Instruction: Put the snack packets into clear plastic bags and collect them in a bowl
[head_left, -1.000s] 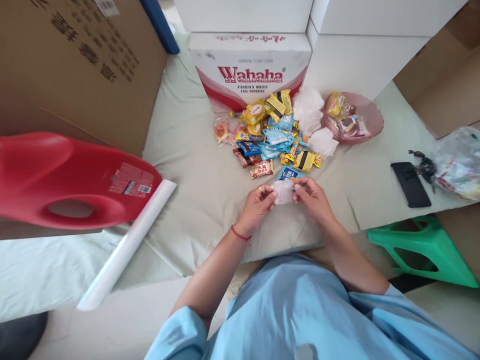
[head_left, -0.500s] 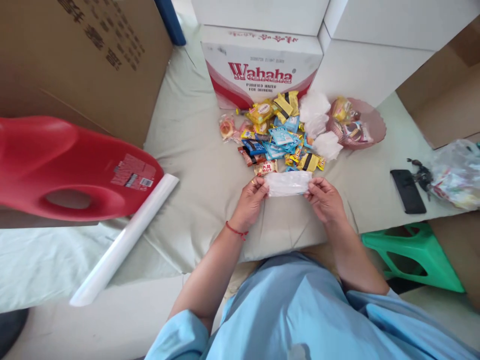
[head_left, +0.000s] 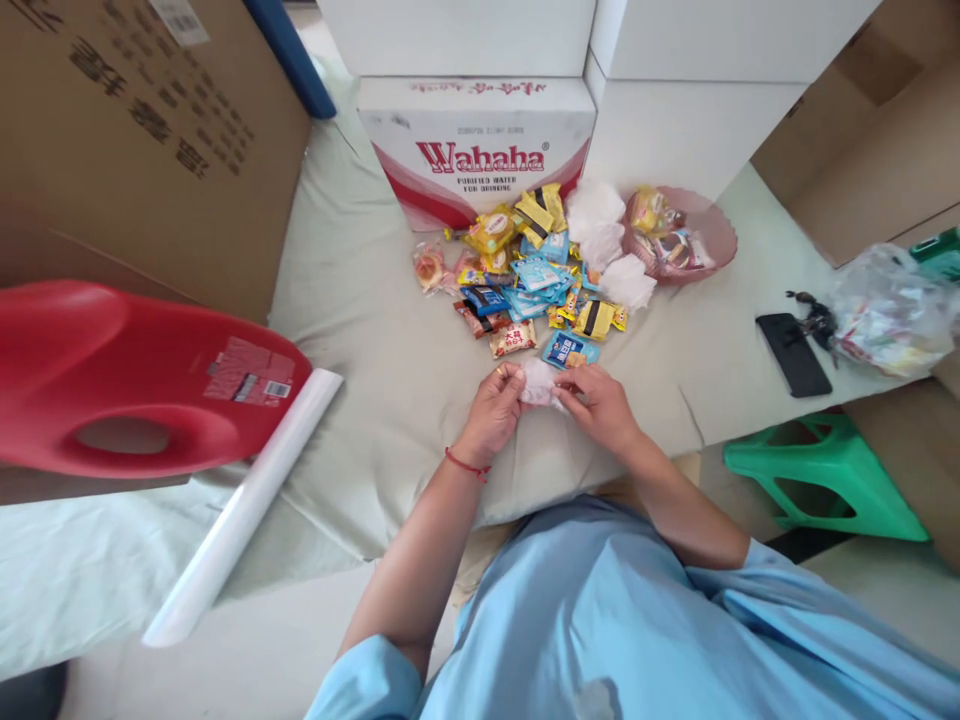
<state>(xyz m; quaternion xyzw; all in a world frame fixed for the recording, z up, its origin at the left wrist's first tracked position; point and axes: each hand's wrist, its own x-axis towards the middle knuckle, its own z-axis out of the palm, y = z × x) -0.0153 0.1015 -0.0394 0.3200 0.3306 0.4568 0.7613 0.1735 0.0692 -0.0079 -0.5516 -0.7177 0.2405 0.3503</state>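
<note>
Between my two hands is a crumpled white plastic bag. My left hand pinches its left side, and my right hand grips its right side. Just beyond my fingers lies a blue snack packet, with a cream-and-red wrapped snack to its left. Behind them spreads a pile of blue and yellow packets. More crumpled white plastic rests at the pile's right. A pink bowl holds several wrapped snacks.
A Wahaha carton stands behind the pile. At left are a red jug, a white roll and a large cardboard box. A black phone, keys and a filled clear bag lie at right, above a green stool.
My right hand has moved in toward my left, and the white plastic that was stretched flat between them is now bunched up. The view has shifted a little.
</note>
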